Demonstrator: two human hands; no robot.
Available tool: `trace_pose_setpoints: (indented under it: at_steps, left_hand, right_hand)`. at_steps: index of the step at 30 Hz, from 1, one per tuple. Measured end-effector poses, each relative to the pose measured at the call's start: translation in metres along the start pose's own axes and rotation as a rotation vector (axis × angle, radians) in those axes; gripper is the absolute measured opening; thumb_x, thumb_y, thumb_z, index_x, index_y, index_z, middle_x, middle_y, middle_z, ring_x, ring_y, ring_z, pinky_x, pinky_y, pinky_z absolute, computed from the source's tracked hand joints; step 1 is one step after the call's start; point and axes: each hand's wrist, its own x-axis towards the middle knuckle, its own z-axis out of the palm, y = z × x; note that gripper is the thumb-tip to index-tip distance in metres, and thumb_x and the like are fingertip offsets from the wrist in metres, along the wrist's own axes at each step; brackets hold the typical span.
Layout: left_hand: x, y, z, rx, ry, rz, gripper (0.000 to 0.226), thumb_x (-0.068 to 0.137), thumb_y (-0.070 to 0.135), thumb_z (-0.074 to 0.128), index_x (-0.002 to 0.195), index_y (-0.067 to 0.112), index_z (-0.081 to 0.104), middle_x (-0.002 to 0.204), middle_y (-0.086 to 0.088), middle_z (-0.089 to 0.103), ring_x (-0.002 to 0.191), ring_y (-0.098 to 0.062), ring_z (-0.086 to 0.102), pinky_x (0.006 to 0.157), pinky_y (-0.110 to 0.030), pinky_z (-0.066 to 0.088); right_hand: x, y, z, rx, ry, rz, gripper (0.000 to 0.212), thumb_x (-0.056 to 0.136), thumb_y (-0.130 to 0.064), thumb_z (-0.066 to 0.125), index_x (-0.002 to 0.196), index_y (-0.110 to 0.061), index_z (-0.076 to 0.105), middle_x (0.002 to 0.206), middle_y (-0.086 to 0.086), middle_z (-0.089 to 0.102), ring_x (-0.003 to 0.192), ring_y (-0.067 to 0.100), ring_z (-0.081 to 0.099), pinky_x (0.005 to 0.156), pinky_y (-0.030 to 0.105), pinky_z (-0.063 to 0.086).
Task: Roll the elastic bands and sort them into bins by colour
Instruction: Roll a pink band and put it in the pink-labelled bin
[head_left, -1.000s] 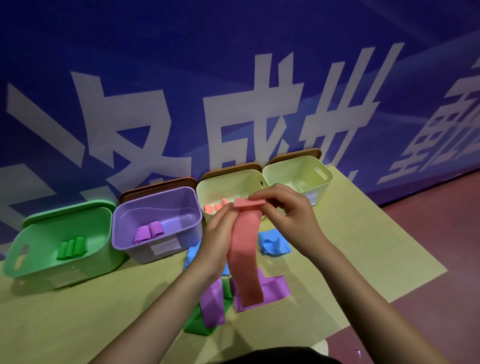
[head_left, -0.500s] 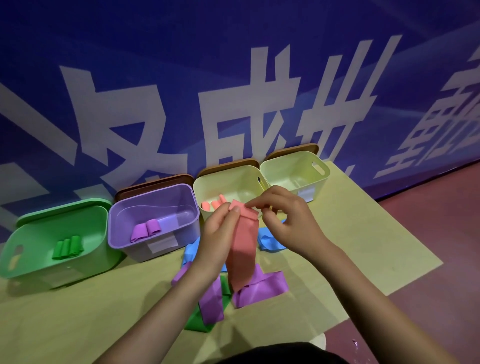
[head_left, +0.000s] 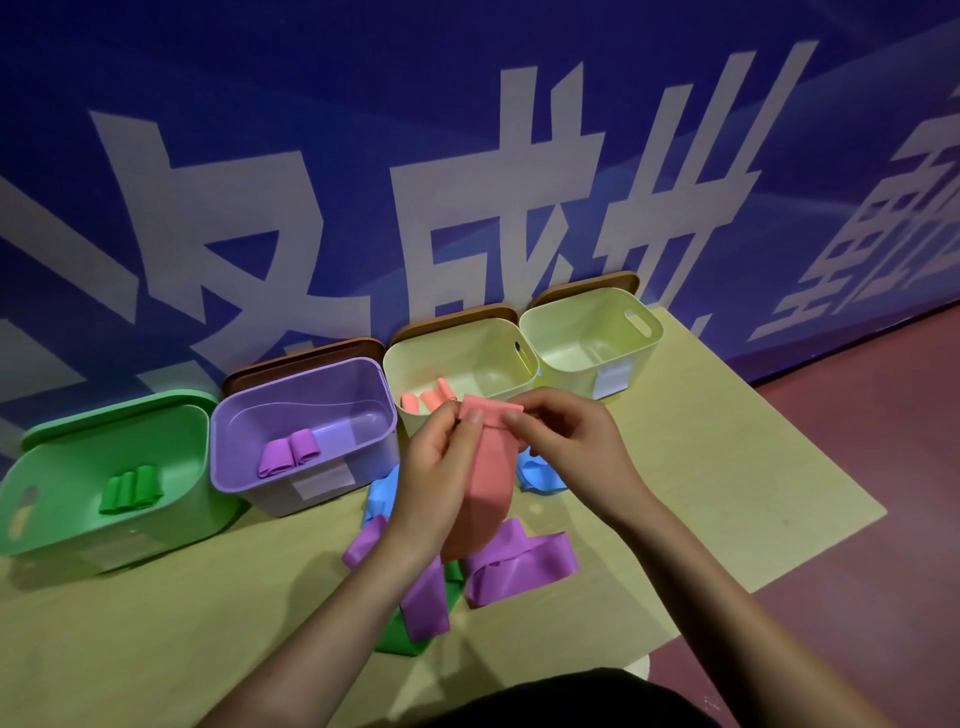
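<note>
A person's two bare hands are held up over a pale yellow-green worktop (head_left: 727, 493), rolling a salmon-pink elastic band (head_left: 485, 499). The left hand (head_left: 441, 483) and the right hand (head_left: 566, 447) each pinch the band's top edge between thumb and fingertips, and the top is folded over into the start of a roll; the rest hangs loose down to the worktop. This looks like the rolling step just begun. The next move probably calls for turning the fold over and over while drawing up the hanging length, then placing the roll in the pale yellow bin (head_left: 498, 332) just beyond the hands, which already holds pink rolls (head_left: 426, 400). To the left stand a purple bin (head_left: 374, 415) with purple rolls and a green bin (head_left: 197, 467) with green rolls; to the right a second pale yellow bin (head_left: 649, 338) shows nothing inside. All four stand against a blue wall. Unrolled purple bands (head_left: 519, 566), blue bands (head_left: 537, 475) and a green band (head_left: 395, 634) lie in a heap below the hands, touching and overlapping. Open worktop lies to the right, ending at an edge above a dark red floor (head_left: 857, 597).
</note>
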Motion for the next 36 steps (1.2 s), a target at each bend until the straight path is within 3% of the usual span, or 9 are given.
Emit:
trace_pose_setpoints:
  at_steps: [5,9,13,17,20,24,28,31,36]
  left_hand:
    - [-0.003,0.006,-0.003,-0.048,-0.024,-0.039,0.021,0.099,0.021,0.046,0.087,0.025,0.062,0.072,0.012,0.062,0.067,0.0,0.053,0.063,-0.015,0.041]
    - [-0.002,0.016,-0.005,-0.102,-0.021,-0.058,0.029,0.099,0.013,0.045,0.079,0.031,0.056,0.062,0.032,0.061,0.063,0.015,0.053,0.065,-0.004,0.041]
    - [0.002,0.01,-0.008,-0.059,-0.004,-0.012,0.023,0.098,0.016,0.049,0.08,0.018,0.062,0.071,0.009,0.059,0.072,-0.007,0.05,0.068,-0.021,0.041]
    - [0.0,-0.001,-0.009,0.067,0.022,0.148,0.029,0.096,0.026,0.05,0.081,0.003,0.059,0.071,-0.016,0.053,0.065,-0.013,0.044,0.06,-0.029,0.036]
    - [-0.003,-0.001,-0.006,0.109,0.011,0.201,0.034,0.092,0.031,0.048,0.079,0.001,0.057,0.067,-0.01,0.048,0.062,-0.01,0.041,0.056,-0.025,0.035]
    - [-0.005,0.008,0.002,-0.142,-0.029,0.015,0.021,0.095,0.018,0.055,0.078,0.013,0.064,0.067,0.016,0.061,0.067,0.001,0.053,0.066,-0.014,0.042]
    - [-0.007,0.007,0.003,-0.279,-0.123,-0.223,0.029,0.079,0.048,0.051,0.082,0.034,0.076,0.086,0.007,0.073,0.085,-0.008,0.064,0.082,-0.028,0.048]
    - [-0.008,0.003,0.004,-0.26,-0.073,-0.257,0.022,0.089,0.03,0.056,0.081,0.03,0.076,0.086,0.008,0.073,0.088,-0.013,0.064,0.086,-0.033,0.045]
    - [-0.007,0.007,0.008,-0.321,-0.05,-0.264,0.026,0.097,0.009,0.047,0.089,0.017,0.07,0.086,0.002,0.073,0.087,-0.012,0.064,0.089,-0.031,0.047]
  right_hand:
    - [0.004,-0.005,-0.002,-0.035,-0.029,-0.006,0.016,0.089,-0.009,0.064,0.076,-0.017,0.07,0.063,-0.004,0.064,0.06,0.004,0.059,0.062,0.023,0.047]
    - [0.005,-0.007,0.0,-0.05,-0.065,-0.021,0.019,0.091,-0.01,0.061,0.074,-0.01,0.069,0.065,0.008,0.064,0.059,0.01,0.055,0.061,0.027,0.043]
    - [0.005,-0.01,0.0,0.022,-0.131,-0.02,0.022,0.093,-0.005,0.058,0.073,-0.007,0.067,0.061,-0.003,0.06,0.056,0.009,0.052,0.061,0.02,0.043]
    - [0.001,-0.011,0.004,0.134,-0.124,0.022,0.004,0.087,-0.005,0.066,0.087,-0.006,0.07,0.07,0.01,0.063,0.058,0.008,0.054,0.061,0.021,0.046]
    - [-0.003,-0.009,0.005,0.129,-0.079,-0.013,0.013,0.085,-0.002,0.068,0.077,-0.012,0.068,0.067,-0.001,0.064,0.06,0.006,0.055,0.061,0.019,0.044]
    - [-0.007,-0.009,0.003,0.083,-0.02,-0.068,0.022,0.084,-0.001,0.068,0.072,-0.019,0.066,0.062,-0.011,0.063,0.059,0.001,0.055,0.06,0.015,0.043]
    - [-0.009,-0.007,-0.003,-0.012,0.056,-0.13,0.014,0.085,-0.006,0.068,0.08,-0.019,0.07,0.073,-0.002,0.067,0.068,0.01,0.058,0.066,0.028,0.047]
    - [-0.011,-0.002,-0.005,-0.147,0.094,-0.228,0.006,0.084,-0.012,0.067,0.086,-0.017,0.07,0.08,-0.002,0.067,0.072,0.014,0.06,0.069,0.029,0.049]
    - [-0.012,0.0,-0.008,-0.459,0.066,-0.52,0.01,0.089,-0.013,0.063,0.094,-0.01,0.07,0.079,-0.001,0.062,0.072,0.006,0.053,0.07,0.009,0.039]
